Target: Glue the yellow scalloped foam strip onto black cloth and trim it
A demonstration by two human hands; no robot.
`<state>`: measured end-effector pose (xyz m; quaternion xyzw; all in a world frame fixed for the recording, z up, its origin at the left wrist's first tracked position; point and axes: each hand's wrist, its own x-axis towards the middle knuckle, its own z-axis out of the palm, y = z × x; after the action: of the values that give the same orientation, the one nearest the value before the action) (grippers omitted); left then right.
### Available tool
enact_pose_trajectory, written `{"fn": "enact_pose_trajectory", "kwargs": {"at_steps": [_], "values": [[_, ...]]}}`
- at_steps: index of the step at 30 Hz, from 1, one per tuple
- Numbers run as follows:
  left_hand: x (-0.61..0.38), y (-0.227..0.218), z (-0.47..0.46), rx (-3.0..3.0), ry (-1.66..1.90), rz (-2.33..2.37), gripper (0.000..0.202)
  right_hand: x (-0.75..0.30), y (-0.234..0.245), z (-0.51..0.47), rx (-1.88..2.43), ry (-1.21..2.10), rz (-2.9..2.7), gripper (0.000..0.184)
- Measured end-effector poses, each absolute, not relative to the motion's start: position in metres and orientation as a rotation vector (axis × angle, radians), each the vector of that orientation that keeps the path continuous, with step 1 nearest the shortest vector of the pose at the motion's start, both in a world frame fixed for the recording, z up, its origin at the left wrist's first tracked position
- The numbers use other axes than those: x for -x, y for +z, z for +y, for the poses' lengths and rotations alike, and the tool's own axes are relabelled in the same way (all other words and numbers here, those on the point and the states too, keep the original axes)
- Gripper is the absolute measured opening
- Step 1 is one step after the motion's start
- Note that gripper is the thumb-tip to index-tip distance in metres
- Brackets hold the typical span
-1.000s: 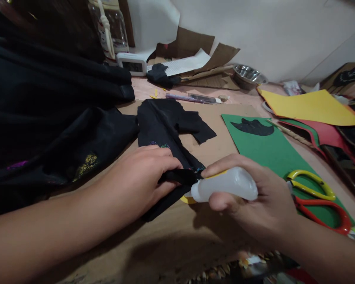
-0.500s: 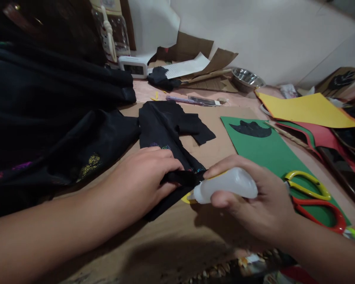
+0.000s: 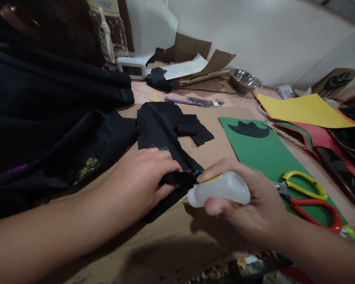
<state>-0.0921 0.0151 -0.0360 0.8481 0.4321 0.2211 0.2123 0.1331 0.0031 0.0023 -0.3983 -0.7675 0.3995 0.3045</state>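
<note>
My left hand (image 3: 149,179) is closed on a fold of black fabric (image 3: 165,122), pinching its edge between thumb and fingers. Small glitter patches show on the cloth. In my right hand (image 3: 248,197) is a translucent white glue bottle (image 3: 225,191), tilted with its tip pointing left and down. The tip lies close to a small yellow piece (image 3: 184,199) beside the fabric's edge; whether they touch is hidden. Underneath is a brown board (image 3: 213,134).
Scissors with yellow and red handles (image 3: 316,213) rest on green paper (image 3: 254,154) at right, below a black cutout (image 3: 250,129). Yellow paper (image 3: 304,108), a metal bowl (image 3: 245,80), a white clock (image 3: 132,68) and a jar (image 3: 109,35) stand farther back. Dark cloth (image 3: 56,106) fills the left.
The glue bottle has moved slightly left and down with my right hand, its tip covering more of the yellow piece. My left hand keeps its hold on the fabric.
</note>
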Motion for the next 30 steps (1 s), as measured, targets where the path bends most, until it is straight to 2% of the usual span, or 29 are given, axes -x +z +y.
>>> {"fn": "enact_pose_trajectory", "kwargs": {"at_steps": [5,9,13,19,27,30], "values": [[0.092,-0.034,0.015,-2.342,0.612,1.177,0.009,-0.134,0.002,0.004,1.097,0.964,-2.008,0.037],[0.092,-0.034,0.014,-2.356,0.633,1.178,0.009,-0.134,0.002,0.004,1.072,1.055,-2.007,0.041],[0.092,-0.035,0.014,-2.344,0.638,1.175,0.01,-0.137,0.002,0.004,1.11,0.984,-2.025,0.033],[0.092,-0.034,0.014,-2.345,0.645,1.171,0.008,-0.134,0.003,0.006,1.057,1.042,-2.006,0.039],[0.091,-0.035,0.016,-2.335,0.605,1.182,0.012,-0.141,0.013,0.003,1.119,0.891,-1.913,0.035],[0.091,-0.035,0.016,-2.33,0.611,1.182,0.01,-0.137,0.01,0.005,1.096,0.934,-1.963,0.034]]}}
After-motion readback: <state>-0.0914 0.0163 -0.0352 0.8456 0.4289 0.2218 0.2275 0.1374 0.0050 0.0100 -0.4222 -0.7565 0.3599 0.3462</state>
